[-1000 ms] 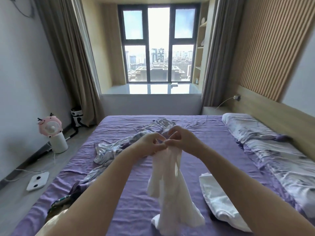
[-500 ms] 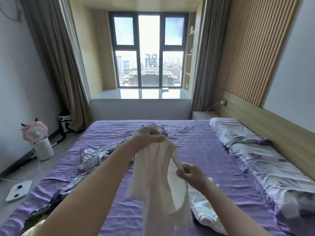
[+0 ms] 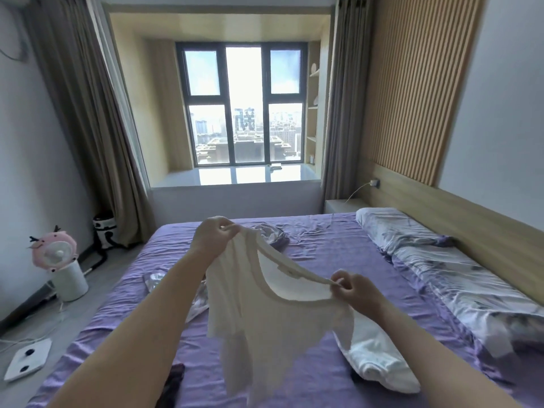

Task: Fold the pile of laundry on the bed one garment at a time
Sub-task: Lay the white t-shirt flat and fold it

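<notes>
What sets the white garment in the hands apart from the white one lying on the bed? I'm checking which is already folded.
The held white top hangs in the air, opened out, with the left hand and right hand pinching its neckline; the white garment on the bed lies on the purple sheet untouched. The held top droops loose and unfolded; the other is a compact bundle, seemingly folded. Both are white.

The top [image 3: 265, 313] is thin, matt white cloth, faintly sheer. The sheet [image 3: 323, 260] is creased purple cloth. Far right, the wall panel [image 3: 412, 92] looks like ribbed wood. The sill [image 3: 250, 176] is glossy.
</notes>
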Demonstrator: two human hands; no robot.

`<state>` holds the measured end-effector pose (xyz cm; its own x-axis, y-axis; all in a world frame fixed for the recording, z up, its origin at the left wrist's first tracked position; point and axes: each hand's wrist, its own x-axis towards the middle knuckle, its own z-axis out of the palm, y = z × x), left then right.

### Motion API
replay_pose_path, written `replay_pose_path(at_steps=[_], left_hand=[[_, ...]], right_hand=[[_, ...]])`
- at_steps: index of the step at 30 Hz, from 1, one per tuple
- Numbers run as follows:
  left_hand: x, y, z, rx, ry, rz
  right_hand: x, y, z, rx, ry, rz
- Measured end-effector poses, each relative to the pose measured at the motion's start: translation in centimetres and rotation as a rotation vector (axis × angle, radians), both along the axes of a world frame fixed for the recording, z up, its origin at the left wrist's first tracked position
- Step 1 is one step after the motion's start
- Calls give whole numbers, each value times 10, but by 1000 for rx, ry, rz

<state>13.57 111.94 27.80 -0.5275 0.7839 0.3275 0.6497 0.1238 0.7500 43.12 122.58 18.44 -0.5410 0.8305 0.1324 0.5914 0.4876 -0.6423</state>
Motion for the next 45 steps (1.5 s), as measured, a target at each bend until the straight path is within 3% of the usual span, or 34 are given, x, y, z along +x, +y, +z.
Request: replay_pose_path(at_steps=[6, 13, 17, 21, 26, 33, 38, 42, 45], left_hand=[[-40, -57, -16, -42, -83, 64], [-44, -107, -12, -90, -114, 19], [-38, -129, -2, -138, -165, -91], [-32, -134, 4, -247, -128, -174], [-34, -129, -21, -387, -101, -226], [-39, -94, -148, -542, -81, -178], [-41, -56, -234, -678, -50, -98], [-44, -26, -284, -811, -31, 26], [-50, -6, -314, -846, -37, 142]], right_hand=[[-18, -42, 26, 29, 160, 9], [-32, -85, 39, 225, 247, -156], [-28, -103, 44, 289, 220, -228], [-28, -108, 47, 315, 141, -168], [-26, -90, 35, 110, -57, -3], [-33, -58, -51, -129, -540, 221], [-50, -14, -138, -363, -611, 358], [-67, 31, -194, -381, -664, 418], [-79, 59, -230, -322, -598, 354]])
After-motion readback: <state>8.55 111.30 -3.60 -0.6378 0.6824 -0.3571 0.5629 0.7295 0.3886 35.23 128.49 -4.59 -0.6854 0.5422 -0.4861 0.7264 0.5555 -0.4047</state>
